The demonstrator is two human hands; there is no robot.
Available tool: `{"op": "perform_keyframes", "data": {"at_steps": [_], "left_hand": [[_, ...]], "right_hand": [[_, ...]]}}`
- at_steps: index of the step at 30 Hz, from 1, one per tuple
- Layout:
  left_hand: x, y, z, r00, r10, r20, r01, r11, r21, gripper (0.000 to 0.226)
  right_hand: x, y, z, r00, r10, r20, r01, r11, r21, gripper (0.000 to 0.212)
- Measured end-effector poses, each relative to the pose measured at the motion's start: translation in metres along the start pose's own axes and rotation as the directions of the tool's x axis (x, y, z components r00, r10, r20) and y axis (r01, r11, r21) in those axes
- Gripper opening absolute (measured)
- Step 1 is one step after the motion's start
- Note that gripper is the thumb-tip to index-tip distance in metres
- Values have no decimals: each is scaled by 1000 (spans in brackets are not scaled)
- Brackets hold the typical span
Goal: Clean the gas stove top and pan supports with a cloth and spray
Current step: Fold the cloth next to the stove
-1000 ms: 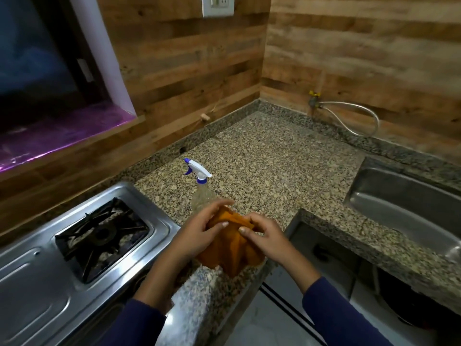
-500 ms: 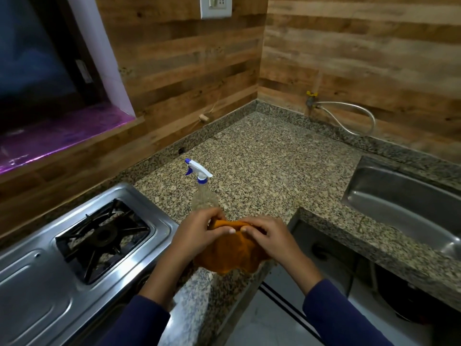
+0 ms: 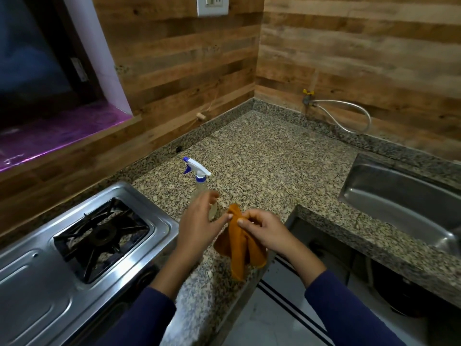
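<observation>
Now: cloth pinched in one hand, bottle behind the other

Right hand (image 3: pixel 262 233) pinches the top of the orange cloth (image 3: pixel 239 248) between thumb and fingers, and the cloth hangs folded over the front edge of the granite counter (image 3: pixel 262 166). Left hand (image 3: pixel 199 226) is loosely spread, its thumb tip touching the cloth's upper edge, its fingers lifted in front of the clear spray bottle (image 3: pixel 199 183), which stands upright on the counter just beside the steel gas stove (image 3: pixel 45 283). Whether those fingers touch the bottle cannot be told. A black pan support (image 3: pixel 99 233) sits over the burner. Steel sink (image 3: pixel 399 203) lies well apart to the right
</observation>
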State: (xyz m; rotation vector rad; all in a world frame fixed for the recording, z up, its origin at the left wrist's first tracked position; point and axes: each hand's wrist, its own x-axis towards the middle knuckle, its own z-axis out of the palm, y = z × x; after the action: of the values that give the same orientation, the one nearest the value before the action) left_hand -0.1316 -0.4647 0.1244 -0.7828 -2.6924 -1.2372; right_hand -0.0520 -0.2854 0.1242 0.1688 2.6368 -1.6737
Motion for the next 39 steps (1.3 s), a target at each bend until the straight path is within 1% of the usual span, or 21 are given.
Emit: {"op": "perform_keyframes", "data": {"at_steps": [2, 3, 4, 5, 6, 7, 8, 10, 12, 14, 16, 19, 22, 24, 26, 28, 30, 32, 34, 37, 39], "left_hand": [[-14, 2, 13, 963, -270, -14, 259, 938, -230, 56], [-19, -3, 21, 900, -430, 77, 425, 823, -376, 66], [-24, -8, 27, 802, -555, 220, 582, 647, -493, 80], [-31, -14, 33, 686, -612, 395, 709, 436, -555, 94], [-37, -16, 35, 588, -582, 562, 781, 228, -582, 101], [-43, -14, 36, 527, -518, 674, 810, 66, -583, 101], [-45, -11, 37, 510, -453, 732, 801, -60, -595, 99], [-45, -5, 35, 549, -396, 736, 747, -163, -644, 94], [-40, -3, 32, 637, -391, 664, 699, -70, -712, 76], [-36, -5, 29, 690, -425, 586, 696, 163, -700, 58], [-34, -12, 29, 707, -439, 554, 696, 293, -655, 66], [-31, -15, 26, 746, -447, 493, 657, 371, -657, 86], [-25, -11, 26, 798, -456, 395, 586, 429, -688, 102], [-25, -10, 30, 844, -404, 352, 525, 496, -692, 110], [-27, -10, 34, 859, -349, 375, 511, 545, -664, 104], [-31, -8, 38, 839, -297, 455, 538, 573, -618, 86], [-36, -5, 44, 826, -244, 508, 548, 560, -622, 69], [-40, -6, 51, 843, -206, 497, 516, 571, -638, 62], [-40, -8, 57, 885, -216, 412, 440, 677, -589, 60], [-31, -17, 60, 948, -199, 250, 285, 880, -381, 46], [-23, -21, 51, 961, -122, 248, 185, 950, -250, 40]], "right_hand": [[-1, -7, -3, 998, 55, -6, -54, 987, 153, 22], [-2, -11, -5, 997, 79, -1, -76, 967, 245, 20], [-5, -15, -6, 995, 99, 6, -95, 933, 348, 19], [-8, -17, -5, 993, 119, 10, -111, 888, 447, 20], [-11, -19, -5, 991, 135, 6, -117, 837, 534, 21], [-13, -19, -4, 989, 150, -3, -116, 780, 615, 24], [-14, -17, -2, 985, 170, -14, -115, 721, 684, 26], [-14, -10, 1, 970, 240, -40, -136, 673, 727, 29], [-15, -3, 3, 938, 333, -94, -189, 721, 667, 25], [-17, 4, 5, 903, 397, -167, -216, 753, 622, 21], [-19, 8, 4, 896, 394, -204, -202, 772, 602, 22], [-21, 10, 3, 905, 370, -212, -181, 784, 594, 25], [-22, 8, 3, 903, 359, -238, -145, 773, 618, 40], [-21, 7, 1, 914, 305, -269, -112, 823, 557, 45], [-20, 4, -3, 945, 181, -273, -48, 901, 432, 35], [-18, -1, -7, 968, 67, -243, 13, 950, 313, 30], [-18, -9, -10, 982, 14, -190, 29, 975, 221, 30], [-17, -13, -16, 992, -12, -127, 30, 990, 140, 35], [-17, -15, -23, 999, -18, -41, 21, 996, 83, 51], [-17, -18, -30, 999, 12, 36, -13, 1000, 23, 66], [-14, -16, -35, 996, 89, 16, -86, 986, -142, 69]]}}
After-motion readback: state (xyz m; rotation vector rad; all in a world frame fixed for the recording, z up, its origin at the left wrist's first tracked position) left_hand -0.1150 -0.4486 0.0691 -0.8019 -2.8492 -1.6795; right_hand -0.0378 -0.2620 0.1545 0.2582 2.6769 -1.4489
